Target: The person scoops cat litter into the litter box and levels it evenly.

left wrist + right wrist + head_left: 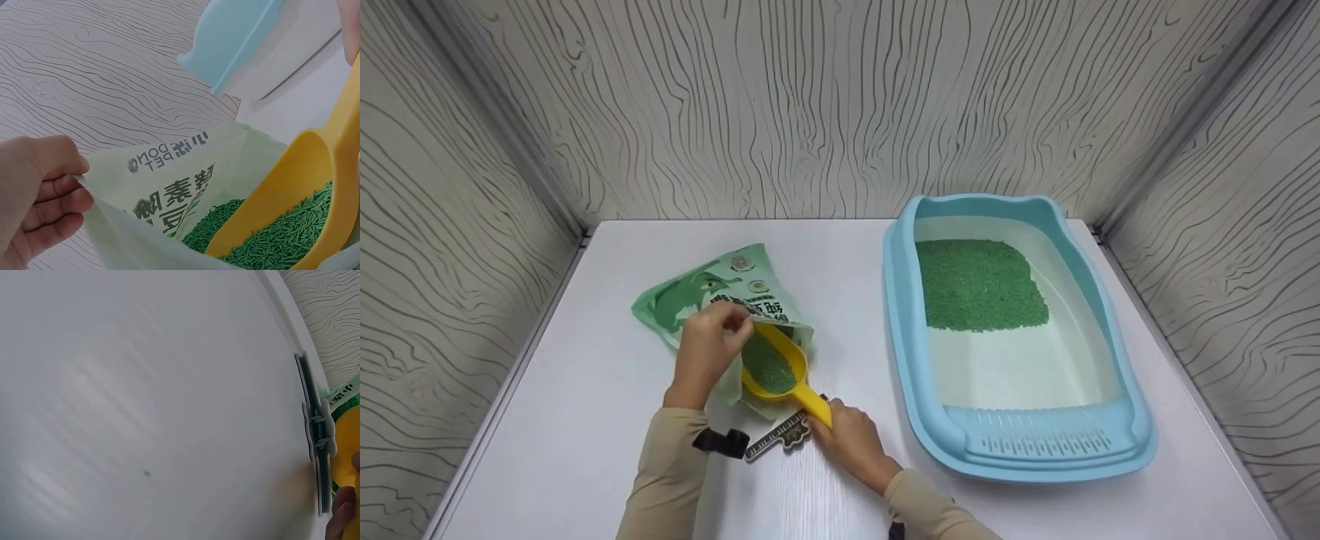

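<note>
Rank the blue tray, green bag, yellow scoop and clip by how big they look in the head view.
1. Blue tray
2. Green bag
3. Yellow scoop
4. Clip, partly hidden

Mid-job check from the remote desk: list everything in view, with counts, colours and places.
Bag: 1, pale green with dark print, left of the tray
Scoop: 1, yellow, partly inside the bag
Pellets: three visible lots, green, in the tray, scoop and bag
Tray: 1, light blue with pale interior, right side of the table
Clip: 1, dark with pale edging, beside the bag
Table: 1, white, under everything
Wall panels: 3, whitish with dark wavy lines, left, back, right
Corner strips: 2, grey, between panels
Sleeves: 2, beige, on the forearms
Wrist devices: 2, black, one per wrist
Left hand: 1, bare, pinching the bag's edge
Right hand: 1, bare, gripping the scoop
</note>
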Demonstrator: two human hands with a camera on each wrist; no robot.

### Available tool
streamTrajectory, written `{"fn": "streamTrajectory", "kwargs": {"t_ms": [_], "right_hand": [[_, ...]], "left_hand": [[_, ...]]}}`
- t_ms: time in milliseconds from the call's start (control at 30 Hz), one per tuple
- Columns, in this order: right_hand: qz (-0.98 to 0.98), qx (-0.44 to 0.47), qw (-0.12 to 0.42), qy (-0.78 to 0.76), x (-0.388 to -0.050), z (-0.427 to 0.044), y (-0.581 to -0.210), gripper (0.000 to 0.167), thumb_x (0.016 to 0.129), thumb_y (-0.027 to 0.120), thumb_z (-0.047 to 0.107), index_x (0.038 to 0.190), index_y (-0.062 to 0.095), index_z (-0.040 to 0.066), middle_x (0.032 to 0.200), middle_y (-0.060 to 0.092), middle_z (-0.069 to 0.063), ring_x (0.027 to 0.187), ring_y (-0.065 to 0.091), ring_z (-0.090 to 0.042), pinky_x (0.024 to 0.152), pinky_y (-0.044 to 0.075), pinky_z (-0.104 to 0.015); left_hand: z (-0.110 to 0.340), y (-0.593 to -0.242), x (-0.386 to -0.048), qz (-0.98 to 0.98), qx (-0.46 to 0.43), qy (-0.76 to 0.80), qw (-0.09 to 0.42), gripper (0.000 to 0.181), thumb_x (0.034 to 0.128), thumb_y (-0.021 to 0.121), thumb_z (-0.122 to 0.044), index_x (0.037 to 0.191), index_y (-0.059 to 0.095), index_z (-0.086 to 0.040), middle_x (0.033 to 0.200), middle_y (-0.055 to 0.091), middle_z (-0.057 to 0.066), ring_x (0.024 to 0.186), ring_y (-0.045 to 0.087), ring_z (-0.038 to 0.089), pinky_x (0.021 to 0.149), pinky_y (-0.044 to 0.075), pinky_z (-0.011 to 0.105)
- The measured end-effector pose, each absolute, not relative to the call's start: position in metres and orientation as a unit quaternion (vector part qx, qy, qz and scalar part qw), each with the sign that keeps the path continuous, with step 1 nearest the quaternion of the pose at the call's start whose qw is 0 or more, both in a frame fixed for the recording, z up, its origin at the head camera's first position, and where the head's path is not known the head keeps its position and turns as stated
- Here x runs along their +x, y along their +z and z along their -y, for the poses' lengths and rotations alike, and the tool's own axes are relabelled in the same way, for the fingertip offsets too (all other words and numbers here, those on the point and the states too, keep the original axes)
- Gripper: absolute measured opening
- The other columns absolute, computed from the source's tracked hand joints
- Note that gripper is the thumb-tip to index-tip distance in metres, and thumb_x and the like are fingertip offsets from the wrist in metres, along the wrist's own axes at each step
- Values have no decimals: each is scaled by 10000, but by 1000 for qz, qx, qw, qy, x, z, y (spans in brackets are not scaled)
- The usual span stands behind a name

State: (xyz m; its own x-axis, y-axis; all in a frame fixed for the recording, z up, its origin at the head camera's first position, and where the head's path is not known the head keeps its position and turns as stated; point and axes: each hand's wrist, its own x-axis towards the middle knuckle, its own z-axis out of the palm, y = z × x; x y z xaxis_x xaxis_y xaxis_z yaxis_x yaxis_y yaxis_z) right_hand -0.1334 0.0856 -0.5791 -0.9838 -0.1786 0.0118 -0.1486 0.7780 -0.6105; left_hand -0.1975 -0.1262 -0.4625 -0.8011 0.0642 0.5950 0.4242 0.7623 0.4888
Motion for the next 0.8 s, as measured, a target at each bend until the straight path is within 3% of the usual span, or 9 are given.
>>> {"fn": "streamTrajectory", "kwargs": {"t_ms": [233,467,800], "right_hand": [[-943,-84,20,-321,-132,-88,-577,260,898,644,329,843,561,89,630,487,29,562,391,-68,492,320,-174],[-939,-108,-17,-325,-125,-100,-578,289,906,634,352,796,531,105,604,399,63,544,356,-47,474,311,-155],[-935,-127,-41,-328,-111,-114,-588,253,898,648,307,813,527,102,604,434,68,559,345,-10,492,306,-139]], "left_hand": [[126,-462,-196,898,-128,-316,279,30,798,688,-13,778,688,-35,728,698,95,653,654,168,594,569,302],[125,-461,-197,898,-123,-320,275,33,811,697,-32,788,684,-12,740,698,106,666,659,178,604,579,313],[126,-462,-199,891,-132,-321,292,34,787,712,0,787,681,-16,727,693,107,647,653,187,591,573,309]]}}
